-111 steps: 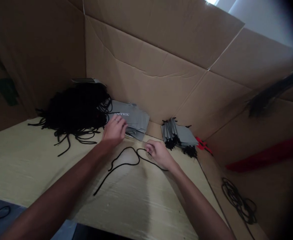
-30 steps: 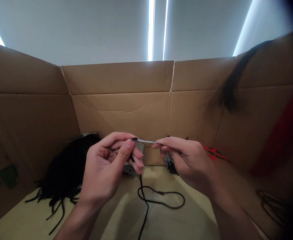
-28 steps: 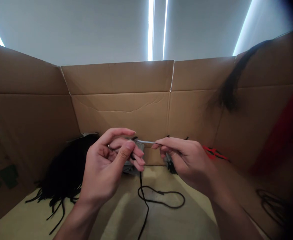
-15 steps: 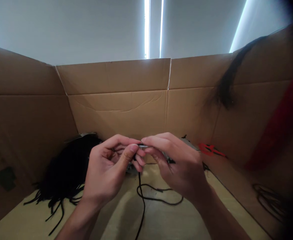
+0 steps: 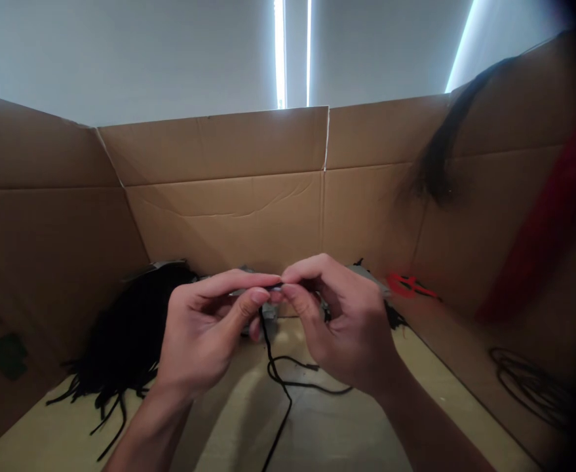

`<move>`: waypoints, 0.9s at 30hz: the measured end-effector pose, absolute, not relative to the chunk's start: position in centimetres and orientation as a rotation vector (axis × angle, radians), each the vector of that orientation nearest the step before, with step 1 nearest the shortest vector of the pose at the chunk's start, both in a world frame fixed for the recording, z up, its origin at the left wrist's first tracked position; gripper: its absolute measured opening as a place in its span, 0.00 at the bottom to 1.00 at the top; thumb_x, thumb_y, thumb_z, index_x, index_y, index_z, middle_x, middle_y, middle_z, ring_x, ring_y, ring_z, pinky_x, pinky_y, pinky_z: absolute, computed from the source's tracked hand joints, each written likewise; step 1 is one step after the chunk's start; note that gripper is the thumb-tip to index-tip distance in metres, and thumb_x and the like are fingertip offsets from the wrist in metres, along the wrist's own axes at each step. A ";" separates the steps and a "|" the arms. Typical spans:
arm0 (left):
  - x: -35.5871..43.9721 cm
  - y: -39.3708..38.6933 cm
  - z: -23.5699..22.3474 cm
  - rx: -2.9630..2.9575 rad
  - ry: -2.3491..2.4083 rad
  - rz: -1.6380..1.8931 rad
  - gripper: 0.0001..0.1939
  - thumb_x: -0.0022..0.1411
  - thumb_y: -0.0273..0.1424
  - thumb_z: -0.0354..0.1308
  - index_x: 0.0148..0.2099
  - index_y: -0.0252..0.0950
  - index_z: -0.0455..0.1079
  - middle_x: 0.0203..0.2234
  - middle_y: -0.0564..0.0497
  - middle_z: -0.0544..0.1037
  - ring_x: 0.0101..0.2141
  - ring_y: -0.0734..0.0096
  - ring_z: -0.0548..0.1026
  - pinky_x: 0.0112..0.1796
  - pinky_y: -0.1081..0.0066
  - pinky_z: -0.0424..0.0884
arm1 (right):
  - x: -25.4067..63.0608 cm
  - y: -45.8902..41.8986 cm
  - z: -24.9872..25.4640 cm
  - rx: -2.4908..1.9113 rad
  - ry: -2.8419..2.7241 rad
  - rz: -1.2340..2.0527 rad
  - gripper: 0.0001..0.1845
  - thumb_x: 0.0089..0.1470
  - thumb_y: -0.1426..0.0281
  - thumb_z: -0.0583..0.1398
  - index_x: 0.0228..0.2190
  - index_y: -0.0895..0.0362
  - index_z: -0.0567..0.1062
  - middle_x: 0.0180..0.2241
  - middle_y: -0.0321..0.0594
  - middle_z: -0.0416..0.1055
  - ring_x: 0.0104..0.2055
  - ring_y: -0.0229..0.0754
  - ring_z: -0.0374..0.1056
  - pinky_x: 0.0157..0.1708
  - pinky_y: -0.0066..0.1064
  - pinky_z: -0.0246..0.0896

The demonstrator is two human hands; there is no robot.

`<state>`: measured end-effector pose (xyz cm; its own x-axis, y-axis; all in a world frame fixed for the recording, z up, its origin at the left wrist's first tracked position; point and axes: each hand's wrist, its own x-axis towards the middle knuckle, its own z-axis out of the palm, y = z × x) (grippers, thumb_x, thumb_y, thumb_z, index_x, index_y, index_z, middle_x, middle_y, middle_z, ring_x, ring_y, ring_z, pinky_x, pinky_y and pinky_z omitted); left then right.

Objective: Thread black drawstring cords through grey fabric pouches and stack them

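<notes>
"What does the person hold?"

"The left hand [image 5: 213,328] and the right hand [image 5: 346,328] meet in the middle, above the counter [image 5: 327,446]. Each grip is a pinch, thumb against forefinger, on one small piece [image 5: 274,287], dark with a pale edge. The fingers cover most of it, so I cannot tell its full shape."

"And the black cord [image 5: 278,380]?"

"It hangs from below the left thumb, crosses itself on the counter and leaves at the bottom edge. Its upper part is hidden by the left hand, and the right wrist hides one side of the loop."

"What is behind?"

"Some grey cloth [image 5: 269,314], mostly covered by the hands. At left there is a black heap [image 5: 125,334], too dark for separating the strands, except at the fringe. At right, a red object [image 5: 410,285] is blurred, and a coil [image 5: 528,383] fades into the dark border."
</notes>
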<state>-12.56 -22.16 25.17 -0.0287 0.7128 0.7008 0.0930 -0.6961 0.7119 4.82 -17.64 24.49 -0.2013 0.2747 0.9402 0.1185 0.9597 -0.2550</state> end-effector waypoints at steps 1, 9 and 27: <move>-12.6 -22.2 25.1 1.806 0.837 1.794 0.07 0.67 0.28 0.70 0.44 0.46 0.87 0.30 0.54 0.85 0.21 0.81 0.76 0.23 0.82 0.74 | 4.9 -17.7 24.5 -0.288 -1.785 0.236 0.05 0.65 0.77 0.61 0.38 0.55 0.74 0.33 0.33 0.76 0.33 0.34 0.74 0.33 0.26 0.70; -13.3 -21.4 24.4 2.093 0.841 1.930 0.10 0.65 0.24 0.70 0.43 0.45 0.87 0.34 0.53 0.80 0.30 0.77 0.76 0.27 0.77 0.72 | 5.0 -18.3 24.5 -0.288 -1.796 0.796 0.04 0.68 0.70 0.60 0.38 0.55 0.73 0.33 0.38 0.75 0.35 0.38 0.76 0.34 0.29 0.74; -12.7 -20.3 24.0 2.077 1.052 2.041 0.06 0.68 0.27 0.67 0.35 0.37 0.80 0.30 0.51 0.78 0.31 0.72 0.75 0.31 0.72 0.69 | 3.0 -17.5 23.0 -0.485 -2.007 -0.071 0.15 0.73 0.73 0.52 0.39 0.61 0.78 0.37 0.46 0.80 0.40 0.44 0.75 0.43 0.37 0.69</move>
<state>-12.73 -20.27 24.02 -0.0997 0.4858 0.8684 0.4257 -0.7680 0.4785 2.96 -17.52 23.04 -0.3935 0.3062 0.8668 0.3668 0.9169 -0.1574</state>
